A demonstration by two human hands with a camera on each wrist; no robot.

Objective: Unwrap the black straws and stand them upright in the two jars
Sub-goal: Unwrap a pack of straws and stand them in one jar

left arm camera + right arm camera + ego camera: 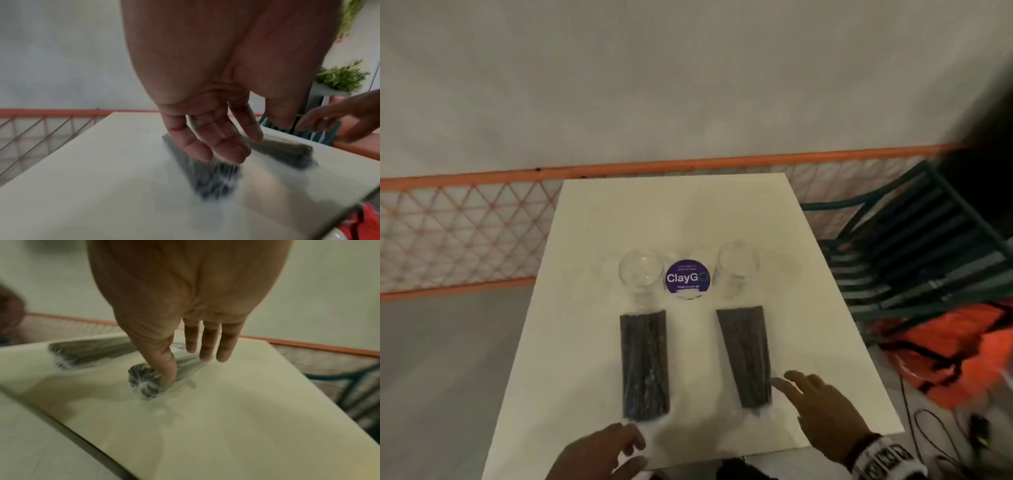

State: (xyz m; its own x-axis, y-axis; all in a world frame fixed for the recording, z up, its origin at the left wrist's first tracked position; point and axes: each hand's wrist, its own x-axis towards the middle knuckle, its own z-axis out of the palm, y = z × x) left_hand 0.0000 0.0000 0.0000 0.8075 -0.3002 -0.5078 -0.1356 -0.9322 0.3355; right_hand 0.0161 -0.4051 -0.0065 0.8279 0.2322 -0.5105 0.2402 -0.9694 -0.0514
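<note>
Reaching over a white table [592, 342], the person's right hand [822, 407] has its fingers spread and straight, thumb tip at the near end of the right bundle of wrapped black straws [744, 356]; whether it touches is unclear. Their left hand [599, 452] hangs relaxed and empty just short of the left bundle [644, 365]. Both bundles lie flat, side by side, each pointing at a clear glass jar: the left jar [642, 275] and the right jar [738, 270], with a purple ClayGo sticker [687, 278] between them. The bundles look light, with slick film gathered at the ends, probably best pinched there. The jars look fragile and easy to tip.
</note>
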